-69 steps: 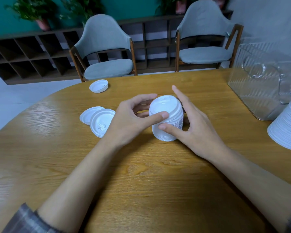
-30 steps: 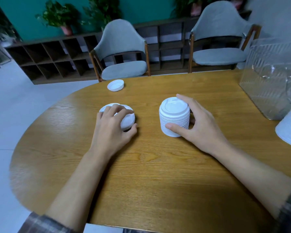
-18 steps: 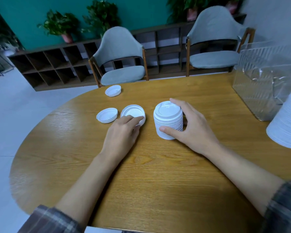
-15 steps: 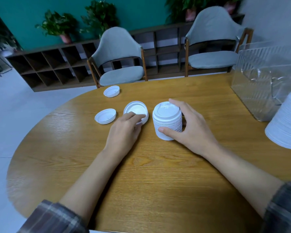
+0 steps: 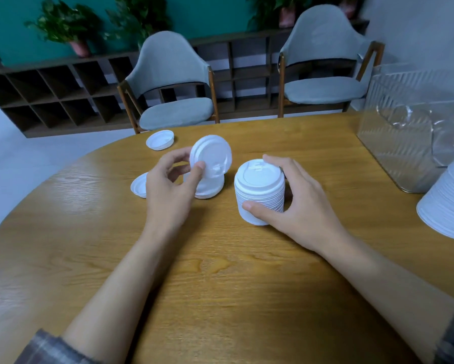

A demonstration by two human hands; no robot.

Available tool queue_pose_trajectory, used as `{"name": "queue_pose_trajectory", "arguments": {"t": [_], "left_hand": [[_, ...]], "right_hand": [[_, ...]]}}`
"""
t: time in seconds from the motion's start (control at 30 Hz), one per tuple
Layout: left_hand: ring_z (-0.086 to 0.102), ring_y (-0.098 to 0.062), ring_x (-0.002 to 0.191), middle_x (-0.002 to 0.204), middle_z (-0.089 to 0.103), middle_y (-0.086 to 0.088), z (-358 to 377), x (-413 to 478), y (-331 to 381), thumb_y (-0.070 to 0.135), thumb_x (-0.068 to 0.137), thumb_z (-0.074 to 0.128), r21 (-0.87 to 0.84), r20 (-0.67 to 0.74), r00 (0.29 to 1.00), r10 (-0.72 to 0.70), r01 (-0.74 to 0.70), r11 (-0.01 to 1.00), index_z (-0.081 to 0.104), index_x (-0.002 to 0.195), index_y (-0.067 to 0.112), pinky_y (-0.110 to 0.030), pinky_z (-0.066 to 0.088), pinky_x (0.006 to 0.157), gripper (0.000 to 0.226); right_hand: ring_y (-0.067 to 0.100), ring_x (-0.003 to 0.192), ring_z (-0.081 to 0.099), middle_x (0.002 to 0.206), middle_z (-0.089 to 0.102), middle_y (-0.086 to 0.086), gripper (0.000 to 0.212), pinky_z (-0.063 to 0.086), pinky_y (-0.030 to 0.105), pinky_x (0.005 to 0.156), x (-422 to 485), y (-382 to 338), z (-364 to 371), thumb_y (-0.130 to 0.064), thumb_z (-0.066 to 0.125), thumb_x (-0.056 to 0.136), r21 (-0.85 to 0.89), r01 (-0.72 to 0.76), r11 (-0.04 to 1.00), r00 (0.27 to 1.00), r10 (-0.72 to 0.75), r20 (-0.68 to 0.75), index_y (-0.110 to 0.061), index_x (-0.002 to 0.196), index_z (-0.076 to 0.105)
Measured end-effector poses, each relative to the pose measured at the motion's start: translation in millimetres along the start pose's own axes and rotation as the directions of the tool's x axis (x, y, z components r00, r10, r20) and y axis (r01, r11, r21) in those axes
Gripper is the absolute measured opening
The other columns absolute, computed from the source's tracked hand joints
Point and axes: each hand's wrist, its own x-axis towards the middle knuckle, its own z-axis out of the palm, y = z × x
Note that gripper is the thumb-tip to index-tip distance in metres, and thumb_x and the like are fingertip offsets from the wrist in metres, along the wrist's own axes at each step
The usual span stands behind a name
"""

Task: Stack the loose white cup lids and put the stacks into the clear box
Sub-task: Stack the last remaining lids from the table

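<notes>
My left hand (image 5: 172, 185) pinches a white cup lid (image 5: 212, 155) by its rim and holds it tilted above the table. Under it another lid (image 5: 210, 187) lies on the wood, and a third lid (image 5: 138, 185) shows at the left of my hand. A fourth lid (image 5: 159, 139) sits upside down near the far table edge. My right hand (image 5: 294, 198) grips a short stack of lids (image 5: 258, 190) that stands on the table. The clear box (image 5: 414, 122) stands at the far right.
A taller stack of white lids (image 5: 451, 206) stands at the right edge, in front of the clear box. The round wooden table (image 5: 220, 285) ends close behind the loose lids. Two grey chairs (image 5: 173, 88) stand beyond it, before a low dark shelf.
My left hand has lifted one lid off the table and tilted it up; before it rested on that lid. My right hand has stayed on the short stack.
</notes>
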Motion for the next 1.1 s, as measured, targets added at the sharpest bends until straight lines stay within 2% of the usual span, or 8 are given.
{"name": "queue_pose_trajectory", "arguments": {"t": [0.13, 0.2, 0.33, 0.47, 0.67, 0.8, 1.0, 1.1], "left_hand": [[0.072, -0.023, 0.115, 0.128, 0.072, -0.011, 2.6, 0.3, 9.3, 0.007, 0.102, 0.064, -0.358, 0.100, 0.971, -0.215, 0.237, 0.903, 0.070, 0.130, 0.010, -0.029, 0.061, 0.083, 0.029], [0.068, -0.032, 0.123, 0.133, 0.069, -0.016, 6.7, -2.9, 10.9, 0.007, 0.103, 0.062, -0.403, 0.176, 0.953, -0.245, 0.297, 0.866, 0.069, 0.134, 0.013, -0.028, 0.061, 0.083, 0.032], [0.072, -0.023, 0.106, 0.117, 0.070, -0.018, 13.2, -10.8, 13.0, 0.006, 0.102, 0.062, -0.357, 0.231, 0.953, -0.198, 0.273, 0.893, 0.069, 0.133, 0.015, -0.029, 0.060, 0.082, 0.033], [0.066, -0.005, 0.080, 0.092, 0.076, 0.002, 16.9, -14.8, 12.6, 0.007, 0.103, 0.063, -0.266, 0.203, 0.968, -0.145, 0.197, 0.944, 0.072, 0.118, 0.010, -0.022, 0.055, 0.078, 0.018], [0.070, -0.008, 0.105, 0.110, 0.078, 0.005, 21.9, -21.9, 16.3, 0.029, 0.103, 0.066, -0.125, 0.240, 0.970, -0.036, 0.068, 0.990, 0.078, 0.112, 0.015, -0.026, 0.055, 0.092, 0.021], [0.062, -0.004, 0.108, 0.114, 0.065, 0.015, 21.8, -28.8, 18.0, 0.058, 0.081, 0.078, 0.008, 0.297, 0.955, -0.007, 0.005, 1.000, 0.075, 0.118, 0.035, -0.013, 0.047, 0.085, 0.044], [0.060, -0.011, 0.127, 0.131, 0.066, 0.014, 18.2, -28.0, 18.2, 0.030, 0.087, 0.078, -0.027, 0.360, 0.932, 0.027, -0.018, 0.999, 0.062, 0.139, 0.034, -0.044, 0.051, 0.106, 0.054], [0.055, -0.018, 0.139, 0.143, 0.064, 0.009, 15.8, -28.2, 17.8, 0.012, 0.091, 0.065, -0.062, 0.459, 0.886, 0.066, -0.042, 0.997, 0.049, 0.149, 0.029, -0.056, 0.042, 0.115, 0.062]], "right_hand": [[-0.007, 0.124, 0.051, 0.135, 0.056, -0.021, 0.078, 0.044, 0.019, 0.103, 0.8, -2.4, 1.2, -0.063, 0.077, 0.076, 0.011, -0.010, 1.000, 0.999, 0.010, -0.035, -0.029, 0.143, 0.054], [-0.006, 0.123, 0.052, 0.134, 0.057, -0.022, 0.077, 0.047, 0.022, 0.102, 1.1, -3.1, 1.7, -0.061, 0.078, 0.077, 0.012, -0.014, 1.000, 0.999, 0.015, -0.037, -0.031, 0.143, 0.053], [-0.005, 0.125, 0.052, 0.136, 0.054, -0.026, 0.082, 0.049, 0.029, 0.103, 0.5, -3.6, 0.2, -0.059, 0.081, 0.078, 0.021, -0.017, 1.000, 1.000, 0.017, -0.007, -0.038, 0.149, 0.045], [-0.006, 0.131, 0.049, 0.141, 0.052, -0.027, 0.087, 0.049, 0.034, 0.108, -0.6, -7.4, 1.0, -0.055, 0.082, 0.080, 0.042, 0.009, 0.999, 0.998, -0.011, 0.054, -0.040, 0.154, 0.039], [-0.012, 0.132, 0.045, 0.142, 0.052, -0.027, 0.082, 0.033, 0.006, 0.105, -1.7, -9.2, 2.7, -0.058, 0.078, 0.080, 0.032, 0.049, 0.998, 0.995, -0.052, 0.081, -0.036, 0.152, 0.045], [-0.007, 0.128, 0.051, 0.139, 0.056, -0.022, 0.078, 0.039, 0.013, 0.104, -1.9, -8.7, 4.5, -0.050, 0.083, 0.081, 0.033, 0.049, 0.998, 0.997, -0.051, 0.064, -0.030, 0.149, 0.049], [-0.005, 0.138, 0.044, 0.150, 0.049, -0.024, 0.096, 0.045, 0.037, 0.114, -1.9, -7.5, 2.4, -0.056, 0.082, 0.080, 0.070, -0.008, 0.998, 0.995, 0.001, 0.101, -0.045, 0.159, 0.028], [-0.008, 0.139, 0.041, 0.151, 0.047, -0.025, 0.091, 0.037, 0.021, 0.114, -2.7, -7.8, 2.9, -0.058, 0.079, 0.081, 0.063, 0.021, 0.998, 0.995, -0.027, 0.093, -0.040, 0.158, 0.033]]}}
